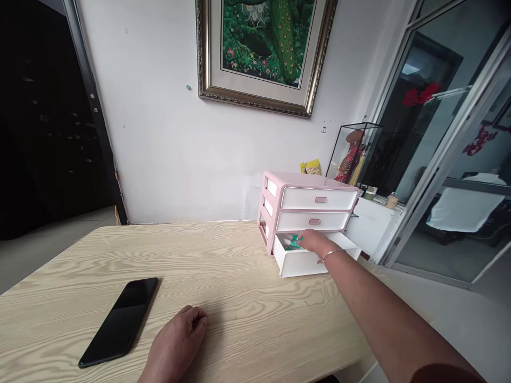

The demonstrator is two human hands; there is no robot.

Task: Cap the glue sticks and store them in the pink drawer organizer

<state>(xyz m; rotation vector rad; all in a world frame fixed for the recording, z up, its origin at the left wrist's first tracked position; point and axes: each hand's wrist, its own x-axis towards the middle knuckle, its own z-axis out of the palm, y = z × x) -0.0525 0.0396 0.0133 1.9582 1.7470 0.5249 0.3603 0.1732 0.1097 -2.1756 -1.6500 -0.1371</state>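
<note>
My right hand (pixel 313 243) reaches into the open bottom drawer (pixel 299 264) of a pink and white plastic drawer unit (pixel 311 182). Its fingertips are at a green object (pixel 293 242) inside the drawer, and I cannot tell whether they grip it. A thin silver bangle circles that wrist. My left hand (pixel 175 340) rests on the light wood-grain table (pixel 235 271) with its fingers loosely curled, holding nothing. To its left lies a black smartphone (pixel 118 322), face up. The two upper drawers of the unit are closed.
The table's far edge meets a white wall with a framed peacock picture (pixel 263 48). Behind the drawer unit stand a yellow snack packet (pixel 312 167) and a glass display case (pixel 353 151). A low white cabinet (pixel 369 226) stands to the right, beside a glass door (pixel 447 143).
</note>
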